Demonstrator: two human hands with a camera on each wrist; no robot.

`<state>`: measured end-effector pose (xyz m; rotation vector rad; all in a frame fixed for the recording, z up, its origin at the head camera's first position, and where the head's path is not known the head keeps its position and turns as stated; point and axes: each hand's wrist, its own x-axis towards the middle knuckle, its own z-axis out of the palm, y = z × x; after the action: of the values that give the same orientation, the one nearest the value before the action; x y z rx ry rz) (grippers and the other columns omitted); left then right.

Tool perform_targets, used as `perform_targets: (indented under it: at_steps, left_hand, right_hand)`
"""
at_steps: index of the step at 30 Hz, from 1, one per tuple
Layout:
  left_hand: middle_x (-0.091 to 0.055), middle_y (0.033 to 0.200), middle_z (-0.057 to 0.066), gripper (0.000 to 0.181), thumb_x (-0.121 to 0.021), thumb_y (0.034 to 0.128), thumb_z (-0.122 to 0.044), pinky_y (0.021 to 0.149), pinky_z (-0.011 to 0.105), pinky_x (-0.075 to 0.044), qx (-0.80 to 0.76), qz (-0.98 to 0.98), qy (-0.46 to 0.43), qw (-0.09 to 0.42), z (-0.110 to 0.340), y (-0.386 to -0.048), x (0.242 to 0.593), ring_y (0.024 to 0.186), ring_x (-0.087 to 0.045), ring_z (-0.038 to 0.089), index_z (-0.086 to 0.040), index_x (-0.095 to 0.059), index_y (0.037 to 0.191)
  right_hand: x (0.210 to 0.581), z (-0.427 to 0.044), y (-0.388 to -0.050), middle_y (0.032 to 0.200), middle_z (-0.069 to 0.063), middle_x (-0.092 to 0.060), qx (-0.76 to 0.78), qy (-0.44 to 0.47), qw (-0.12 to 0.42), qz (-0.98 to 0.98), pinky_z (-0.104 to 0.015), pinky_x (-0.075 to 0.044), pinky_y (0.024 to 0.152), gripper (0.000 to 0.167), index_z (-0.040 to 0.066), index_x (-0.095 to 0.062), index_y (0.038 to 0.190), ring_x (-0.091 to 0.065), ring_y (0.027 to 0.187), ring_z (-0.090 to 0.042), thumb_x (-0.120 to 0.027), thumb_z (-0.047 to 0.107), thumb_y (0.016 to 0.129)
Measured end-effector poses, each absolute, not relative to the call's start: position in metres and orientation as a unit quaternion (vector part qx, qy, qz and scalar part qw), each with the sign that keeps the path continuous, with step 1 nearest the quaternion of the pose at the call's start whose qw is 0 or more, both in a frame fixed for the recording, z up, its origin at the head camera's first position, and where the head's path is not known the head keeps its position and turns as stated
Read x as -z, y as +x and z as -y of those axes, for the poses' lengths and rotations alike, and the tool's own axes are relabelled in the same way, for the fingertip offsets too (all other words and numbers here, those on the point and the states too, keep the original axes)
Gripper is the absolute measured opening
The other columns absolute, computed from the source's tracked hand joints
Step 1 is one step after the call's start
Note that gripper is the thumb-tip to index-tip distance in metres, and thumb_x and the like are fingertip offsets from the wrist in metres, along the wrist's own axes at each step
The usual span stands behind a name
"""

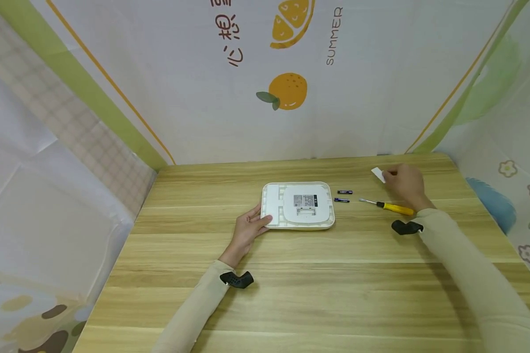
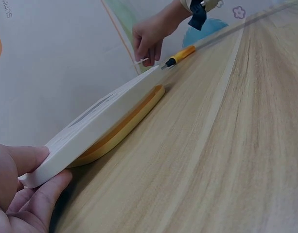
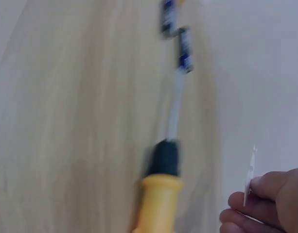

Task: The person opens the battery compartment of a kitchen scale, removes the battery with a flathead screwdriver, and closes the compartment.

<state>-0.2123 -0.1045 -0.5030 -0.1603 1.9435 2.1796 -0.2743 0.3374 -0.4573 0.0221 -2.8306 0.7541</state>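
Observation:
My left hand (image 1: pixel 246 229) grips the left end of a white rounded rectangular device (image 1: pixel 274 193), thumb on top and fingers beneath. Its underside faces up, with a label and an uncovered battery compartment (image 1: pixel 306 212). In the left wrist view, a yellow-orange part (image 2: pixel 114 138) shows below the white shell (image 2: pixel 97 128). Over the table's right side, my right hand (image 1: pixel 405 185) pinches a small thin white battery cover (image 1: pixel 378 174), seen edge-on in the right wrist view. Near that hand lies a yellow-handled screwdriver (image 1: pixel 396 208). Two dark blue batteries (image 1: pixel 345 192) lie right of the device.
The wooden table (image 1: pixel 291 294) runs back to a white printed cloth (image 1: pixel 194 122) hung behind it. More cloth hangs at both sides. The screwdriver's tip points toward the batteries.

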Motion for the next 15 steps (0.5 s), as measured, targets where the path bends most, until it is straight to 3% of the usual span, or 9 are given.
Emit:
perform_targets:
  at_steps: [4, 9, 12, 15]
  left_hand:
    - [-0.062, 0.133, 0.029, 0.061, -0.072, 0.0947, -0.001, 0.085, 0.027, -0.062, -0.743, -0.658, -0.059, 0.109, 0.105, -0.212, 0.503, 0.104, -0.072, 0.021, -0.002, -0.048, 0.151]
    - [-0.063, 0.132, 0.029, 0.061, -0.072, 0.0944, 0.0, 0.084, 0.028, -0.062, -0.744, -0.657, -0.06, 0.109, 0.105, -0.212, 0.502, 0.103, -0.072, 0.021, -0.002, -0.048, 0.15]
    - [-0.064, 0.131, 0.028, 0.061, -0.072, 0.0941, 0.0, 0.084, 0.028, -0.062, -0.743, -0.658, -0.06, 0.108, 0.105, -0.212, 0.501, 0.104, -0.072, 0.021, -0.003, -0.048, 0.151]
    - [-0.064, 0.131, 0.027, 0.061, -0.072, 0.094, 0.0, 0.084, 0.029, -0.063, -0.742, -0.659, -0.06, 0.108, 0.105, -0.212, 0.502, 0.104, -0.072, 0.022, -0.004, -0.049, 0.15]
  right_hand:
    - [0.445, -0.332, -0.271, 0.104, -0.029, -0.073, -0.301, 0.001, 0.132, 0.944, -0.035, -0.049, 0.065, 0.034, -0.008, -0.074, 0.114, -0.068, 0.089, -0.042, -0.064, 0.023, 0.103]
    - [0.428, -0.317, -0.265, 0.107, -0.024, -0.074, -0.34, 0.009, 0.16, 0.927, -0.017, -0.045, 0.057, 0.038, 0.0, -0.074, 0.121, -0.071, 0.092, -0.04, -0.07, 0.03, 0.099]
    - [0.418, -0.304, -0.26, 0.107, -0.024, -0.074, -0.355, 0.02, 0.176, 0.918, -0.013, -0.044, 0.052, 0.038, 0.001, -0.073, 0.123, -0.072, 0.094, -0.041, -0.071, 0.03, 0.099]
    - [0.41, -0.29, -0.257, 0.106, -0.023, -0.075, -0.373, 0.024, 0.189, 0.908, -0.013, -0.045, 0.048, 0.036, 0.003, -0.076, 0.12, -0.076, 0.083, -0.023, -0.073, 0.031, 0.097]
